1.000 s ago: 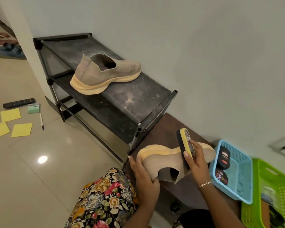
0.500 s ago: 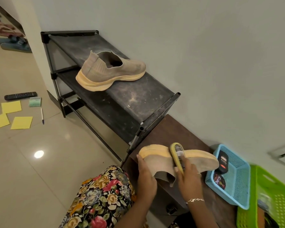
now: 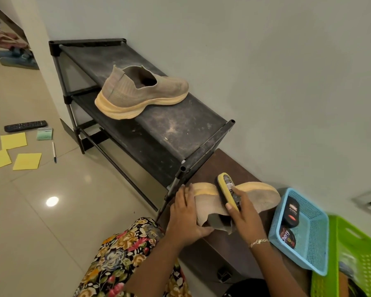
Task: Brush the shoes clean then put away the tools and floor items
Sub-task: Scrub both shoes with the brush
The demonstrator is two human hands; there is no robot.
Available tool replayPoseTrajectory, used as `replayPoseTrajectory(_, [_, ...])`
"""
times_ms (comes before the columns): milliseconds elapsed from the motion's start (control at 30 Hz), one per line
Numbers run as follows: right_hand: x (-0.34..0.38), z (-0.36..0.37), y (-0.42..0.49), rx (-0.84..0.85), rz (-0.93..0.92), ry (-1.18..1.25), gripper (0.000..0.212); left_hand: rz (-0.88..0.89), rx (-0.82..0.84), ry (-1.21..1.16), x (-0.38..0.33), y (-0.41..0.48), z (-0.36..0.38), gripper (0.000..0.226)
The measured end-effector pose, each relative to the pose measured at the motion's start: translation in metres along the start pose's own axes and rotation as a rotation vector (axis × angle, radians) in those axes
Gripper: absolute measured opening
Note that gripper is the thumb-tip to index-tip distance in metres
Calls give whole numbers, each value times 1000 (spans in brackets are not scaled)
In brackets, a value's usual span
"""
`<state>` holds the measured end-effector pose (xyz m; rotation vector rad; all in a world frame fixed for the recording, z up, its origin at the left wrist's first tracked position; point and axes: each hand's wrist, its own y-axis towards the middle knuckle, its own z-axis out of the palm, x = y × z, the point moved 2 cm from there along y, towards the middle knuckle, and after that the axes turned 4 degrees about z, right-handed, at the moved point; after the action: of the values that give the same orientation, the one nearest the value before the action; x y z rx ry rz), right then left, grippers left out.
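A beige knit shoe (image 3: 259, 199) with a yellowish sole lies on its side on a dark brown bench (image 3: 221, 166). My left hand (image 3: 185, 215) holds its heel end, thumb curled under the collar. My right hand (image 3: 243, 213) grips a yellow-backed shoe brush (image 3: 225, 188), whose bristles press against the shoe's side near the sole. The matching shoe (image 3: 141, 93) stands upright on the top shelf of a dusty black shoe rack (image 3: 180, 133).
A blue basket (image 3: 308, 251) holding a black brush and a polish tin sits right of the shoe, a green basket (image 3: 356, 264) beyond it. On the tiled floor to the left lie a remote (image 3: 25, 125), yellow notes (image 3: 27, 161), a pen (image 3: 54, 151), and a small green pad (image 3: 44, 133).
The brush went from the shoe's middle toward the heel, then back toward the sole edge. My left hand stayed on the heel. The camera view shifted slightly.
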<state>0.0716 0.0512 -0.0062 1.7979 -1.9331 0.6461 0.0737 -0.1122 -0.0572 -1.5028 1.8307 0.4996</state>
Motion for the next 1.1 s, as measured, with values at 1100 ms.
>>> replayPoseTrajectory(1100, [10, 10, -37, 121, -132, -329, 46, 18, -8, -83, -3, 0, 0, 123])
